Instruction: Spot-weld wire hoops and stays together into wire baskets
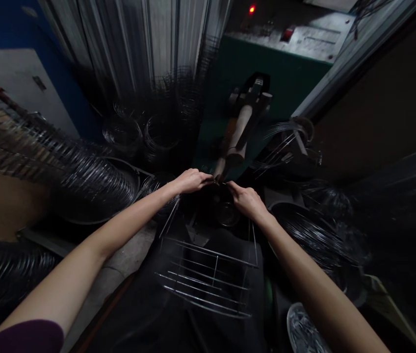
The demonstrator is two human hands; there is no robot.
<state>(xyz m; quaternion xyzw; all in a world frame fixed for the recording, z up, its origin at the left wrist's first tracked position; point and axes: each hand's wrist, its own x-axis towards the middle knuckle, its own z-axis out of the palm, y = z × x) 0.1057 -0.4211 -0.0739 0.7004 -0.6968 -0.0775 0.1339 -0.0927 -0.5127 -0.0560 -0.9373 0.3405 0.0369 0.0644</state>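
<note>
A wire rack (213,282) of thin shiny rods hangs over my lap, its side wires rising toward my hands. My left hand (193,180) is closed in a pinch on the rack's upper wire, just left of the tip of a machine's electrode arm (239,132). On the right of that tip, my right hand (247,198) also pinches the wire, with thumb and forefinger together. The wire between my fingertips is thin and dark, and its exact contact with the tip is hard to make out.
Behind the arm stands a green machine (267,63) with a lit red lamp (252,9). Stacked wire rings (93,181) lie left, and a tub of wire pieces (311,235) sits right. A bowl of small metal parts (305,331) is by my right forearm.
</note>
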